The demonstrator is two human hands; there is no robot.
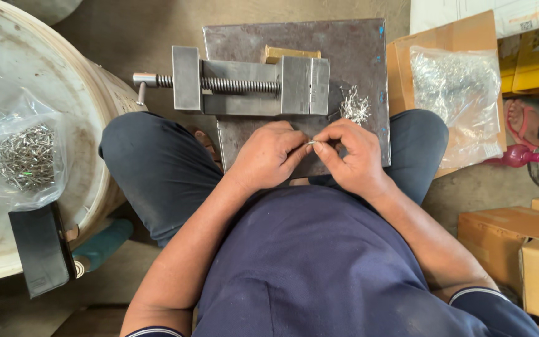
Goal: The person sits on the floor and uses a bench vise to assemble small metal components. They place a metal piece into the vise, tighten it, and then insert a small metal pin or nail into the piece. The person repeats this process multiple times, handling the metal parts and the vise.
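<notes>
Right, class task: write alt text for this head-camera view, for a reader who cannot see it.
Seen from above, a seated person's left hand and right hand pinch a small metal piece between them over a steel plate on their lap. A vise and a pile of pins sit on the plate. A bag of pins lies on a white drum to the left.

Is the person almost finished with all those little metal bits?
Hard to tell. Done: nothing shows finished. In hand: both hands, left hand and right hand, pinch one small metal piece. Left: a loose pile by the vise, plus two full bags.
</notes>
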